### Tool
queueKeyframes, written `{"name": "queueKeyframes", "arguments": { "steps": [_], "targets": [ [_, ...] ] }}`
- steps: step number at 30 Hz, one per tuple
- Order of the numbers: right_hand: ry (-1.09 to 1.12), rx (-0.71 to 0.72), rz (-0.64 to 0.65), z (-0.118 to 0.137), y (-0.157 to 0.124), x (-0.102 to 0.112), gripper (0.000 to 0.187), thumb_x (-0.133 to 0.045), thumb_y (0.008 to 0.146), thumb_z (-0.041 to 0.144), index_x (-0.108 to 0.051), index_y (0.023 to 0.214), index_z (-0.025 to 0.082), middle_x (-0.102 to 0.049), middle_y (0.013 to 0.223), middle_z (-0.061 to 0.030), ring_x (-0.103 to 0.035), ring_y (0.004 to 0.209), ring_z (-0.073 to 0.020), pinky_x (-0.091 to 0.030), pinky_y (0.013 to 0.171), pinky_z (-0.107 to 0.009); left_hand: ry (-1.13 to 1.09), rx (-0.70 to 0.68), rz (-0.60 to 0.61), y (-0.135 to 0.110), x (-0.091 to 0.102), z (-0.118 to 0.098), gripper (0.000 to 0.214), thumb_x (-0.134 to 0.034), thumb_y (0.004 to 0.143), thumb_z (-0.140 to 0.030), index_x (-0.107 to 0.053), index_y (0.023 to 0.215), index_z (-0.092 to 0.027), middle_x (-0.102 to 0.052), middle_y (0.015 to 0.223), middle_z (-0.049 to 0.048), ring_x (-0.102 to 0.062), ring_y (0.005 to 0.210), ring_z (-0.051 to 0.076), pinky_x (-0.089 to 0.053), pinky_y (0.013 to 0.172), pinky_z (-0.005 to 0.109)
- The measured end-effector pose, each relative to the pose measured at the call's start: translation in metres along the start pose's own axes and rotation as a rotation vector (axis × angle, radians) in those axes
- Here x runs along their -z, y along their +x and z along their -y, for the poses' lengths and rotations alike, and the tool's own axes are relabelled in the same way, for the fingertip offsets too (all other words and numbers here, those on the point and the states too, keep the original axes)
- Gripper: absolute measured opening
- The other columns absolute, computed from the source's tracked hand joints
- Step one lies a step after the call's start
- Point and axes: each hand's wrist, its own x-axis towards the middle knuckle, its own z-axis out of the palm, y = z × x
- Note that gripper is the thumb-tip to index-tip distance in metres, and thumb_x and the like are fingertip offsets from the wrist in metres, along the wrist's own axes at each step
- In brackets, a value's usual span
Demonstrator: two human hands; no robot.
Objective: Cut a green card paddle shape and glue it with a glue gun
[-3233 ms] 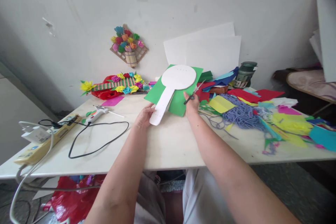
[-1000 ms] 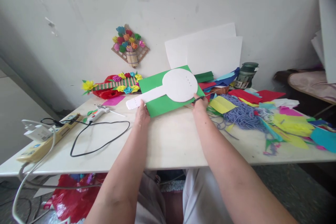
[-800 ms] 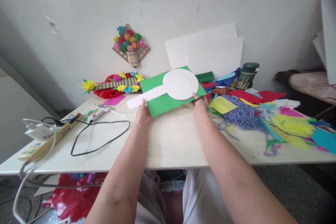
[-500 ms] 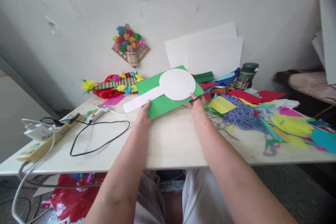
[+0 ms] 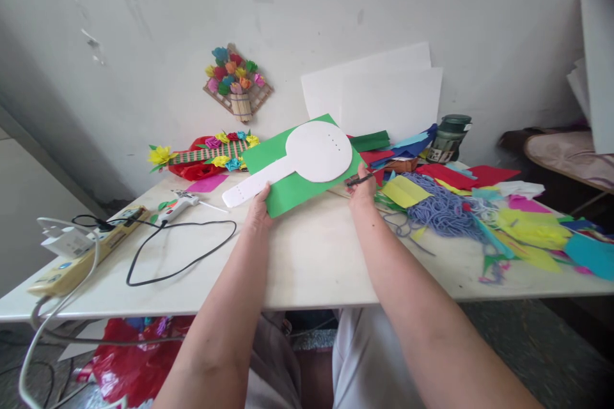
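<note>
A white banjo-shaped cutout, with a round body, a long neck and small dots at both ends, lies against a sheet of green paper. Both are raised and tilted above the table. My left hand is closed on the lower left edge, its thumb at the cutout's neck. At the right edge of the green sheet is my right hand, closed around a slim black tool too small to name surely. Its thumb tip meets the sheet's edge; whether it grips the paper I cannot tell.
A glue gun and its looped cord lie left, near a power strip. Behind is a flower-trimmed craft guitar. Blue-purple yarn, coloured paper scraps and a dark green jar occupy the right.
The cutout and green sheet have shifted slightly left and up. My right hand has moved a little outward toward the sheet's edge, still with the black tool.
</note>
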Motion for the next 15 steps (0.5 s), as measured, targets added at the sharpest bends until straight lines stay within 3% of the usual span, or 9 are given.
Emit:
{"name": "queueKeyframes", "arguments": {
  "steps": [3,8,11,15],
  "targets": [
    [-0.117,0.075,-0.006,0.005,0.001,0.002,0.043,-0.052,0.07,0.055,-0.05,0.094,0.02,-0.056,0.068,0.0018,-0.051,0.046,-0.008,-0.035,0.035,-0.017,0.002,-0.018,-0.015,0.0,0.0,-0.001,0.038,-0.059,0.076,-0.023,-0.054,0.114,-0.022,-0.067,0.101,0.0057,-0.06,0.1,0.024,-0.042,0.094,0.046],
    [-0.509,0.422,-0.135,0.011,0.001,0.009,0.045,-0.067,0.062,0.042,-0.055,0.099,0.021,-0.059,0.09,-0.0052,-0.054,0.084,-0.0172,-0.044,0.061,-0.024,0.006,-0.006,-0.001,0.0,0.001,-0.003,0.037,-0.059,0.076,-0.024,-0.055,0.112,-0.019,-0.068,0.098,0.0064,-0.06,0.1,0.024,-0.043,0.093,0.045],
    [-0.645,0.545,-0.102,0.016,-0.001,0.012,0.043,-0.069,0.061,0.036,-0.057,0.1,0.022,-0.059,0.096,-0.006,-0.049,0.097,-0.0204,-0.042,0.074,-0.031,0.006,0.001,-0.001,0.0,0.001,-0.004,0.035,-0.058,0.077,-0.024,-0.056,0.111,-0.019,-0.069,0.094,0.0061,-0.062,0.096,0.024,-0.044,0.092,0.044],
    [-0.684,0.599,-0.038,0.018,-0.001,0.013,0.041,-0.071,0.059,0.032,-0.06,0.097,0.021,-0.061,0.094,-0.0059,-0.048,0.099,-0.0221,-0.034,0.086,-0.04,0.012,0.038,0.011,0.001,0.004,-0.005,0.036,-0.058,0.076,-0.024,-0.056,0.111,-0.018,-0.069,0.088,0.0065,-0.063,0.091,0.024,-0.045,0.091,0.044]
  ]
}}
